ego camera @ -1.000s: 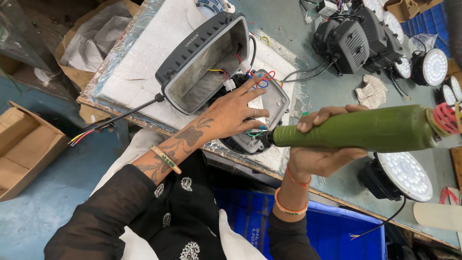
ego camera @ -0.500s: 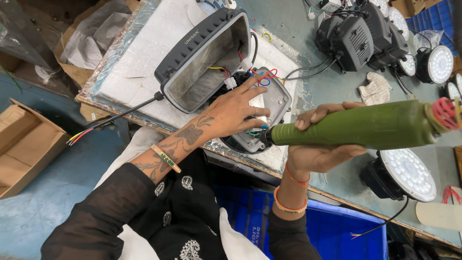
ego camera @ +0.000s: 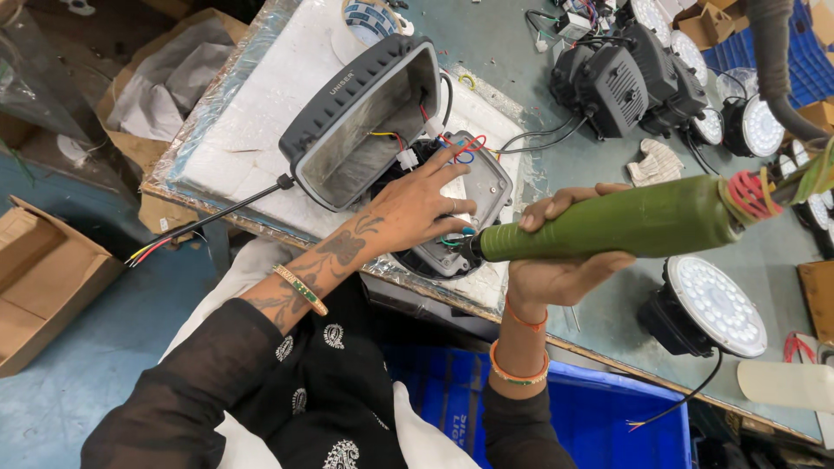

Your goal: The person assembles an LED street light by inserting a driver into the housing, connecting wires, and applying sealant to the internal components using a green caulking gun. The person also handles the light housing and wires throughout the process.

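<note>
Below you runs a teal-green workbench (ego camera: 521,52) with a worn wooden front edge, scuffed and dusty. A white foam slab (ego camera: 252,130) wrapped in clear film covers its left end. Under the bench you see a blue-painted concrete floor (ego camera: 104,347), patchy and stained. An open cardboard box (ego camera: 43,278) sits on that floor at your left, and another box holding crumpled grey plastic (ego camera: 165,82) stands farther back. A blue plastic crate (ego camera: 599,426) sits beneath the bench edge. The light is even and soft, casting faint shadows.
</note>
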